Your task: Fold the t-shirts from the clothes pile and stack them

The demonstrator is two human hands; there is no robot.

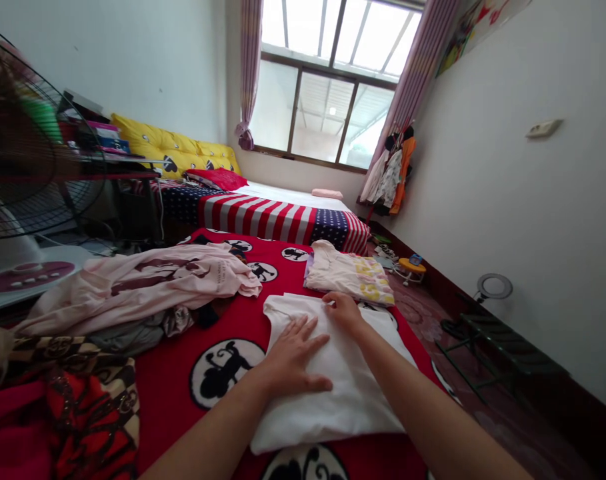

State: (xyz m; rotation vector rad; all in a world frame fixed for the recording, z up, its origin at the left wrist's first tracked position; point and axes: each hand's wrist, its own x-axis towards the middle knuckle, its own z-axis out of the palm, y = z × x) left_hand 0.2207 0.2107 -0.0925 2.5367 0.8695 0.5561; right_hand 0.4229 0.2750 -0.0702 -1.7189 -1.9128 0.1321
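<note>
A white garment (343,400), probably a shirt, lies folded into a rough rectangle on the red blanket (173,387) with black-and-white round prints. My left hand (295,360) rests flat on its left part, fingers spread. Near the garment's far edge, my right hand (343,312) has its fingers curled with thumb and forefinger together, pinching the white cloth. Just beyond lies a stack of folded clothes, topped by a cream shirt (337,270) with yellow print. To the left, a pale pink shirt (183,283) with a dark print is spread loosely over other clothes.
Crumpled patterned clothes (93,413) lie at the near left. A fan (27,153) stands at the far left beside a cluttered desk (123,175). Behind is a bed with a striped cover (263,213). On the right are a dark green folding stool (513,343) and a ring light (495,287).
</note>
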